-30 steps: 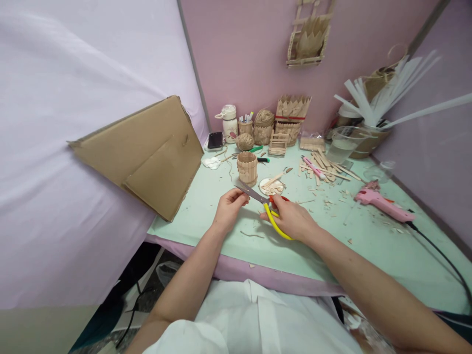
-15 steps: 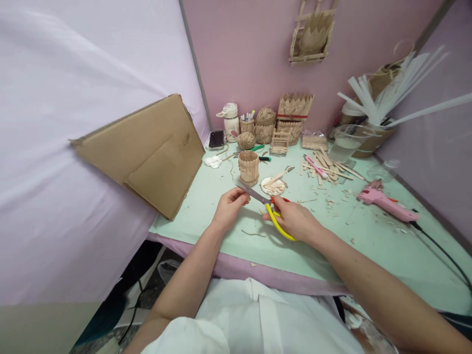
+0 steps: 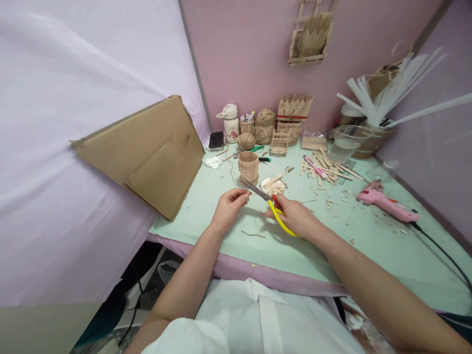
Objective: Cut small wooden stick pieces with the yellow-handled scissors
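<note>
My right hand (image 3: 293,214) grips a pair of scissors (image 3: 282,222) with yellow and red handles, its blades pointing up and left. The fingers of my left hand (image 3: 229,206) are pinched together just below the blade tips; a tiny pale bit shows at the fingertips, too small to name. Behind the blades stands a small cup covered in wooden pieces (image 3: 249,167). To its right, a round white lid (image 3: 273,186) holds wood scraps and a small stick. A loose piece of twine (image 3: 253,234) lies on the green tabletop in front of my hands.
At the right are a pink glue gun (image 3: 387,202) with a black cord, a pile of wooden sticks (image 3: 328,164) and a clear plastic cup (image 3: 344,142). Cardboard (image 3: 147,157) leans at the left. A bottle (image 3: 231,125) and twine ball (image 3: 246,141) stand at the back.
The scissors and my right hand have shifted slightly right, and the blades have moved a little away from my left fingertips. My left hand has hardly moved.
</note>
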Available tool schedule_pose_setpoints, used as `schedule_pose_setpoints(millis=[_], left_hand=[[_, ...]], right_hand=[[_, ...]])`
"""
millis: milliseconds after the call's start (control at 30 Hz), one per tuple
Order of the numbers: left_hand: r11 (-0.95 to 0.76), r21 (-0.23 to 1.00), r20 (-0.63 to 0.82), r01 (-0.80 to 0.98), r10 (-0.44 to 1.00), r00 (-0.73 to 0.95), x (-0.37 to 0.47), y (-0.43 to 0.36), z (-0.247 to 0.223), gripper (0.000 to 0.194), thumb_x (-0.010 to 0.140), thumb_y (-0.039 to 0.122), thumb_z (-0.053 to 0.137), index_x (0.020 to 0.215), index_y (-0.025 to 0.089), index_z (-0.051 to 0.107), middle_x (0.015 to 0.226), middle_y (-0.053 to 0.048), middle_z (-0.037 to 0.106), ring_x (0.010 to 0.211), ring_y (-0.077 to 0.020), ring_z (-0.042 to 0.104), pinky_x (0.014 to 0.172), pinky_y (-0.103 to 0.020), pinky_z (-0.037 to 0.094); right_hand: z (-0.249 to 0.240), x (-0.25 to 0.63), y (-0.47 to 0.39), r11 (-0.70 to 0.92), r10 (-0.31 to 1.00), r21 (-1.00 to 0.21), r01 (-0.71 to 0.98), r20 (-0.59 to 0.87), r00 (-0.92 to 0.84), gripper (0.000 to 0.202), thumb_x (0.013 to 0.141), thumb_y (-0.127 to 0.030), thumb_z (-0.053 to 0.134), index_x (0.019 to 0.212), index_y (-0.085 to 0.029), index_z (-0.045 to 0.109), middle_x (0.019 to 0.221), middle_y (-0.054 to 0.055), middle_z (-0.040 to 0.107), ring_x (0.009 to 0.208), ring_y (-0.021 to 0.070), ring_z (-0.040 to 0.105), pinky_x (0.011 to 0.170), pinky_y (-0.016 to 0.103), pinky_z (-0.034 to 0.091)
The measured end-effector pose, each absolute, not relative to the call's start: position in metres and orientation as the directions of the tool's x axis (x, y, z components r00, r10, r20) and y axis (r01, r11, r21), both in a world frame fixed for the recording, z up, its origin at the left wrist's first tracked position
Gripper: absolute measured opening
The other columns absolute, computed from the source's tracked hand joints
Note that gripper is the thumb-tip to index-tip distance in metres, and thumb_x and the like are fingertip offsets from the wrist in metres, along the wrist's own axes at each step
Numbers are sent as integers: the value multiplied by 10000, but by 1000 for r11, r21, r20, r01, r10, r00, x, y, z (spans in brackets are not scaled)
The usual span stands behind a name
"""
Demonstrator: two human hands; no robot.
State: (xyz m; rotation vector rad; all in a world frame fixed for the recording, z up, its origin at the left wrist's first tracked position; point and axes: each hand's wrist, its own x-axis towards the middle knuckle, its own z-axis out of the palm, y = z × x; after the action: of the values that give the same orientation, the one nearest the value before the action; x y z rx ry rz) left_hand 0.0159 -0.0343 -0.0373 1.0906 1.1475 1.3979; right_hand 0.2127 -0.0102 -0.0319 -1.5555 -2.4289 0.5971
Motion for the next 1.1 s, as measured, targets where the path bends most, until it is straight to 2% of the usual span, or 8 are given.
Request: schedule_pose_setpoints(millis=[133, 267, 533, 833, 1100], left_hand=[[-94, 988, 79, -124, 989, -122, 14, -34, -40, 129, 676, 252, 650, 761, 156, 657, 702, -4, 595, 662, -98, 490, 657, -240, 383], [-128, 987, 116, -99, 986, -117, 13, -33, -42, 100, 686, 243, 635, 741, 160, 647, 678, 7, 578, 654, -97, 480, 652, -235, 376], [-126, 990, 118, -62, 986, -116, 12, -34, -42, 114, 678, 238, 620, 757, 164, 656, 688, 5, 583, 667, -105, 479, 654, -236, 375], [-121, 992, 115, -47, 986, -122, 13, -35, -41, 120, 673, 246, 611, 749, 167, 660, 680, 3, 588, 654, -109, 472, 654, -243, 373], [-133, 990, 126, -51, 985, -118, 12, -36, -42, 116, 679, 229, 599, 755, 163, 656, 672, 8, 582, 649, -104, 470, 657, -240, 371]], right_hand=[[-28, 210, -15, 383, 906, -329, 863, -46, -420, 391, 786, -620, 420, 865, -237, 436, 757, 28, 610, 614, 185, 545, 476, 249, 230], [-27, 209, -16, 401, 903, -289, 869, -35, -428, 399, 795, -618, 408, 901, -235, 447, 776, 34, 622, 642, 197, 569, 479, 257, 212], [-25, 209, -17, 422, 891, -282, 862, -47, -451, 402, 810, -613, 396, 918, -229, 448, 830, 44, 639, 683, 207, 587, 477, 259, 209], [-26, 210, -16, 444, 877, -307, 842, -46, -479, 374, 820, -584, 410, 929, -229, 454, 811, 45, 633, 669, 201, 580, 480, 267, 216], [-25, 211, -17, 451, 875, -282, 847, -46, -482, 414, 815, -614, 394, 958, -230, 457, 806, 47, 638, 665, 202, 583, 480, 261, 207]])
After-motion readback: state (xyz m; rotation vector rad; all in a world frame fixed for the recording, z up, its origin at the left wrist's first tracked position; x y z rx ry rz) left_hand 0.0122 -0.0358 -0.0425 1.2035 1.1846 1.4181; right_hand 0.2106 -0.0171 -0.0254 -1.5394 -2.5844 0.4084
